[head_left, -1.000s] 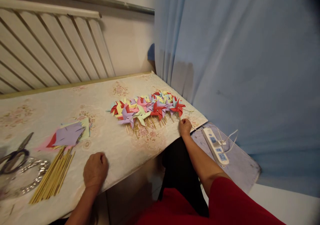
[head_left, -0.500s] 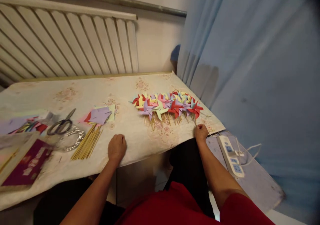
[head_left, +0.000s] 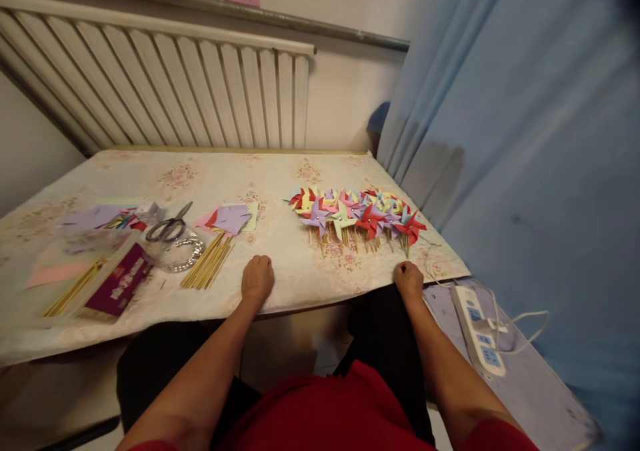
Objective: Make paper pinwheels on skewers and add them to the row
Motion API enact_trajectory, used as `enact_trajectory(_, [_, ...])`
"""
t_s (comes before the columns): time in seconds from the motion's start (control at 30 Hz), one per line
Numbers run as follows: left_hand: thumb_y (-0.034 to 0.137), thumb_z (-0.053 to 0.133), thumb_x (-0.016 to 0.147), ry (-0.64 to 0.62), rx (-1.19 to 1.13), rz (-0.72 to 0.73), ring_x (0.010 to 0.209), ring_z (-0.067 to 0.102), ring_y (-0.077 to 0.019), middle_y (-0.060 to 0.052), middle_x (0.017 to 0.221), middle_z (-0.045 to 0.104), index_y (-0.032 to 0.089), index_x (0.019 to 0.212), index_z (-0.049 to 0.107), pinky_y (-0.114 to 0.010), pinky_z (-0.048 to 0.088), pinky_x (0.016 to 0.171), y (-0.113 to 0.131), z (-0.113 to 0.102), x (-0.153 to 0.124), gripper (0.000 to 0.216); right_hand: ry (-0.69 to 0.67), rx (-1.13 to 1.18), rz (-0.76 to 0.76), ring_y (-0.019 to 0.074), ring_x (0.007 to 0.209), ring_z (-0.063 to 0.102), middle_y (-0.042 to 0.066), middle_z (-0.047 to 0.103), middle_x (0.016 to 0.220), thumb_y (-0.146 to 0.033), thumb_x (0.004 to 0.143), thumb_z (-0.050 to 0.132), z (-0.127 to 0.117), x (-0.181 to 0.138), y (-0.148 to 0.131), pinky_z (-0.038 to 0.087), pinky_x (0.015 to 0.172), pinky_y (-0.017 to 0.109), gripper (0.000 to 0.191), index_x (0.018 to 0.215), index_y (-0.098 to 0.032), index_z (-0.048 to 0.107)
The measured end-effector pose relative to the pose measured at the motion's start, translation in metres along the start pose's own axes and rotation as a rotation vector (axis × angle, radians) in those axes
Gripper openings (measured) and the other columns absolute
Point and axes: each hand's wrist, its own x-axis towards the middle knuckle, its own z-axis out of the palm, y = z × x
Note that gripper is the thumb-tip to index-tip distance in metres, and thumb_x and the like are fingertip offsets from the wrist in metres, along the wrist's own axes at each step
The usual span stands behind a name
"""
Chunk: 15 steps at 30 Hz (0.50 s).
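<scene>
My left hand (head_left: pixel 258 279) rests on the table near its front edge, curled into a loose fist, with nothing visible in it. To its left lies a bundle of thin wooden sticks (head_left: pixel 207 262). My right hand (head_left: pixel 409 280) is also closed at the front edge, just below the stick end of a red paper pinwheel (head_left: pixel 411 226) and apart from it. Several pinwheels in red, purple, yellow and pink lie together in a cluster; a pale green pinwheel (head_left: pixel 342 220) is near its front.
Cut paper pieces (head_left: pixel 233 219), scissors (head_left: pixel 170 227), a round clear case of silver beads or pins (head_left: pixel 186 256) and a purple box (head_left: pixel 120 283) lie on the left. A power strip (head_left: pixel 479 331) sits right, beside a blue curtain (head_left: pixel 540 171). A radiator (head_left: pixel 200 84) stands behind.
The view has swung left, so everything appears shifted rightward. My right hand now shows a small gap from the pinwheel stick above it. Both hands stay closed on the table.
</scene>
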Motion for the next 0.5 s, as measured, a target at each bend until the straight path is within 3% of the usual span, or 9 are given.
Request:
enact_trajectory(0.13, [0.021,0.039,0.095,0.023,0.014,0.008,0.094,0.055,-0.0252,-0.012,0.093,0.06,0.015,0.096,0.064,-0.037,0.04,0.082,0.001,0.0,-0.005,0.025,-0.004,-0.049,-0.089,0.0177,0.069,0.05,0.011,0.066,0.078,-0.018,0.084,0.046,0.001,-0.006,0.0,0.032,0.069,0.029,0.025,0.083,-0.011,0.07])
enact_trajectory(0.5, [0.021,0.04,0.094,0.031,-0.014,0.005,0.097,0.051,-0.0273,-0.014,0.098,0.059,0.014,0.097,0.063,-0.039,0.04,0.084,0.001,0.001,-0.012,0.024,0.007,-0.059,-0.138,0.018,0.07,0.051,0.01,0.065,0.076,-0.019,0.085,0.045,0.002,-0.01,0.0,0.032,0.069,0.029,0.026,0.08,-0.012,0.069])
